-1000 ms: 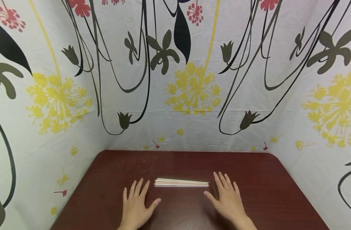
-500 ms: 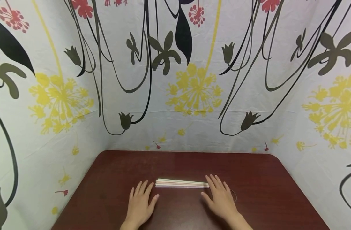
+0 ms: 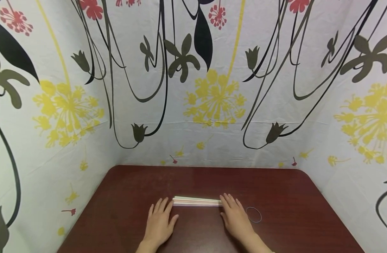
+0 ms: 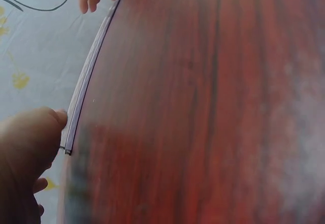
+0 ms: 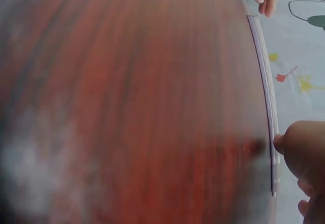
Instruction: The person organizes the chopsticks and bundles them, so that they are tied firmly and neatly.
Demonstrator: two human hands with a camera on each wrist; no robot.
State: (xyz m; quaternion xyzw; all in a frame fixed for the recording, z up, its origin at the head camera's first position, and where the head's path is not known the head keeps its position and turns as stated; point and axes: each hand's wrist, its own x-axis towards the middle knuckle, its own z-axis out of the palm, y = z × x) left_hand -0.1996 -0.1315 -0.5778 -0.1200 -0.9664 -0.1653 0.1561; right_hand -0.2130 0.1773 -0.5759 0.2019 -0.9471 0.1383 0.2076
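Note:
A bundle of long, thin, pale straw-like sticks (image 3: pixel 196 201) lies crosswise on the table between my hands. My left hand (image 3: pixel 159 223) is at its left end, fingers extended and fingertips right at the stick ends. Over the right end reach the straight fingers of my right hand (image 3: pixel 238 219), hiding that end in the head view. In the left wrist view the left thumb (image 4: pixel 38 132) is beside the sticks (image 4: pixel 84 89), which show a lilac near edge. The right wrist view has the right thumb (image 5: pixel 299 145) close by the sticks (image 5: pixel 265 82).
To the right of the right hand lies a thin bluish loop (image 3: pixel 261 215), like a rubber band. The dark red-brown wooden table (image 3: pixel 133 182) has rounded far corners. Flower-patterned white cloth (image 3: pixel 181 105) hangs behind it and along both sides.
Both hands have moved inward to the bundle's ends, the right one sliding left over its right end. The loop, hidden at first behind the right hand, now shows fully.

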